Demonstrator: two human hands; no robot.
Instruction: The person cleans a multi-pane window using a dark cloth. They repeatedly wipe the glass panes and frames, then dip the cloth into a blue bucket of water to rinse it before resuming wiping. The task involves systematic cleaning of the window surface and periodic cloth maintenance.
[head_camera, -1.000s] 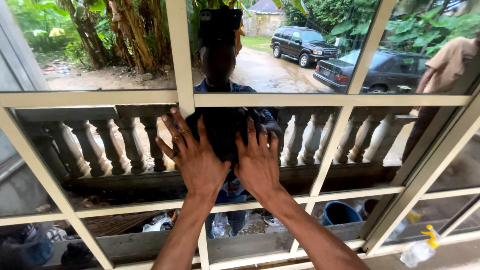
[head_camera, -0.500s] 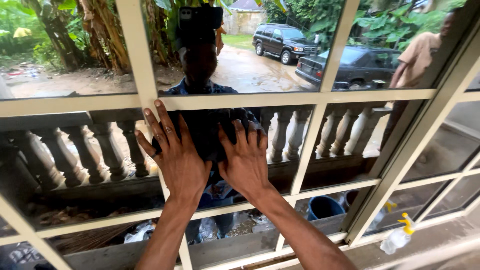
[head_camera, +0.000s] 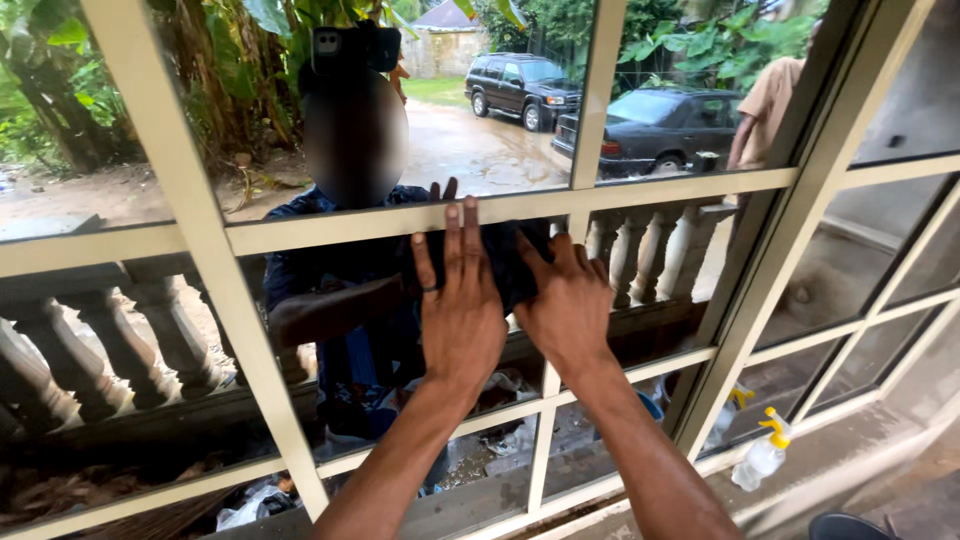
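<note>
Both my hands press flat against a window pane (head_camera: 330, 150). A dark cloth (head_camera: 515, 255) sits under them on the glass, showing between the two hands. My left hand (head_camera: 460, 310) has its fingers stretched up to the cream horizontal bar (head_camera: 330, 222). My right hand (head_camera: 570, 305) lies just to its right, fingers angled left over the cloth, close to the vertical bar (head_camera: 590, 110). The glass reflects a person with a head camera.
A spray bottle (head_camera: 760, 455) with a yellow trigger stands on the sill at lower right, near a blue bucket (head_camera: 652, 405). Outside are stone balusters (head_camera: 120, 345), two dark cars (head_camera: 650, 120) and a person in a beige shirt (head_camera: 770, 100). Cream window bars divide the glass.
Both hands have slid the cloth to the right and slightly up across the pane, away from the left vertical bar. The view has swung right and closer.
</note>
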